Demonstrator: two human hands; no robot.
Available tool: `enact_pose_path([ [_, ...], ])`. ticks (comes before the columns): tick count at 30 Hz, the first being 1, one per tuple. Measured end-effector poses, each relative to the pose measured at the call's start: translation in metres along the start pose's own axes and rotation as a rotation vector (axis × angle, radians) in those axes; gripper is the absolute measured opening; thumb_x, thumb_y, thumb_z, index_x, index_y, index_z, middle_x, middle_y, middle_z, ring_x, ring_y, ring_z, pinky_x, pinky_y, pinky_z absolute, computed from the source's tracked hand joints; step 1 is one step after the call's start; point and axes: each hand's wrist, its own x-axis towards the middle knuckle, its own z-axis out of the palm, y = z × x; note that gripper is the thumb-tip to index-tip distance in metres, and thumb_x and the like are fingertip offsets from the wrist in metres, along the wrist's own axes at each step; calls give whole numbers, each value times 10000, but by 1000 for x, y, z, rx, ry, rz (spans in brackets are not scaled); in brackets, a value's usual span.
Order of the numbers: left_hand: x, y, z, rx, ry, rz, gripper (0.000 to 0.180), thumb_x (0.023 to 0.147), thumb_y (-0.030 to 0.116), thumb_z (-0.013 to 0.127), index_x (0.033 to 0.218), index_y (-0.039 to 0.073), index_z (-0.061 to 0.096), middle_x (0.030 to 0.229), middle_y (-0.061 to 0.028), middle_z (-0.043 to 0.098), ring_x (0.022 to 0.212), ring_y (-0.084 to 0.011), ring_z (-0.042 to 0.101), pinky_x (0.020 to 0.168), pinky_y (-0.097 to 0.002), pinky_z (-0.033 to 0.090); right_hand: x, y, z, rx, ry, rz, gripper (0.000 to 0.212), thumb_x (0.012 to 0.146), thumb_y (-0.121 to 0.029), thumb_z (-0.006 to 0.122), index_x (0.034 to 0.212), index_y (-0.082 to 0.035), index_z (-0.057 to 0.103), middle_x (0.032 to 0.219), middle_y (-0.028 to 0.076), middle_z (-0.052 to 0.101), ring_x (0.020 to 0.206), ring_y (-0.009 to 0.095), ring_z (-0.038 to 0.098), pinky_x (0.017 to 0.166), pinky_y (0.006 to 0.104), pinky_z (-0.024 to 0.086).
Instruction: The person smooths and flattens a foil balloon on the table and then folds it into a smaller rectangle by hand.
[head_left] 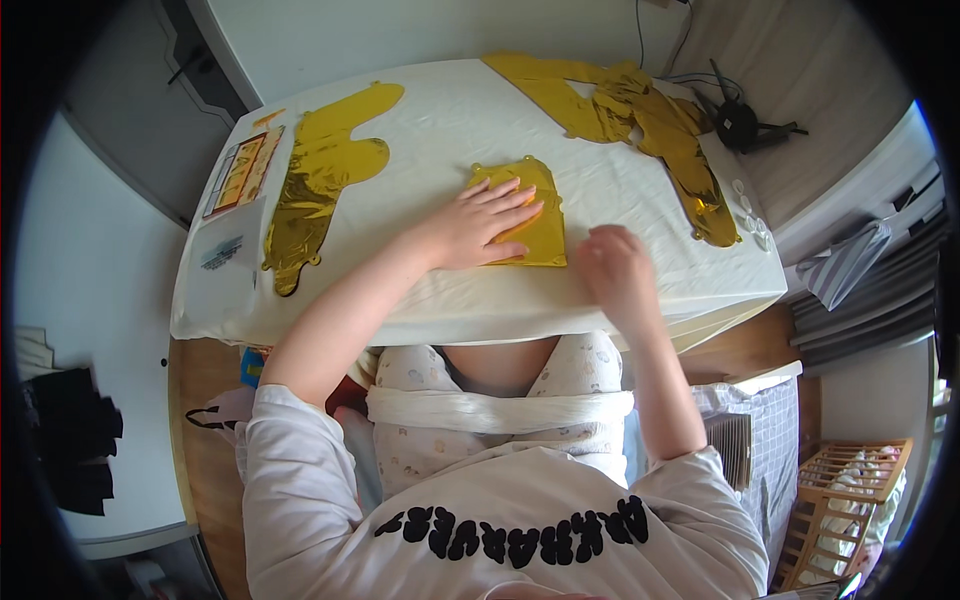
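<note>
A folded gold foil balloon (541,236) lies flat on the cloth-covered table in front of me. My left hand (487,222) rests on it palm down, fingers spread, covering its left part. Just right of the balloon, my right hand (612,262) is curled closed and apart from the foil. Whether anything is inside those fingers is hidden. Another flat gold foil balloon (325,165), with rounded lobes and small tabs, stretches along the table's left side. A larger, crumpled gold foil balloon (640,105) spreads over the far right and down the right side.
The table (440,125) wears a cream cloth. At its left edge lie a printed colour sheet (243,172) and a clear bag (222,252) of small grey pieces. A black router-like device (737,124) with cables stands at the far right corner. Small clear rings (752,220) sit along the right edge.
</note>
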Motion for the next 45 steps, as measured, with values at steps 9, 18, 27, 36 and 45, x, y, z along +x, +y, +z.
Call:
enact_pose_path([
  [9, -1, -1, 0, 30, 2, -10, 810, 992, 645, 504, 1636, 204, 286, 1700, -63, 261, 1573, -286, 217, 1288, -487, 159, -13, -14, 14, -55, 18, 114, 160, 890, -135, 725, 985, -12, 765, 1213, 136, 695, 1180, 337, 602, 1009, 425, 482],
  [18, 0, -2, 1, 35, -8, -9, 832, 975, 672, 509, 1636, 219, 285, 1702, -61, 253, 1573, -286, 216, 1289, -487, 155, -11, -15, 15, -78, -89, 261, 230, 940, -237, 686, 1035, -40, 758, 1480, 167, 548, 1419, 368, 410, 1166, 452, 337],
  [27, 0, -1, -1, -20, -9, -19, 837, 962, 666, 541, 1633, 229, 297, 1703, -59, 252, 1575, -288, 210, 1288, -500, 147, -9, -25, 28, -259, -104, 318, 236, 940, -312, 690, 974, -84, 742, 1608, 184, 410, 1518, 395, 275, 1222, 522, 199],
  [36, -1, -3, 0, -20, 16, -64, 869, 927, 713, 549, 1628, 258, 310, 1695, -67, 274, 1577, -312, 195, 1283, -548, 119, -18, -21, 34, -307, -43, 241, 226, 936, -240, 693, 1114, -102, 680, 1561, 159, 476, 1478, 384, 356, 1208, 495, 248],
  [45, 0, -1, -1, 82, -17, -45, 986, 866, 844, 481, 1639, 268, 275, 1702, -62, 254, 1579, -294, 194, 1290, -508, 125, -20, -27, 34, -406, -4, -1, 370, 964, -201, 652, 1320, -104, 625, 1504, 77, 548, 1439, 339, 438, 1210, 535, 280],
])
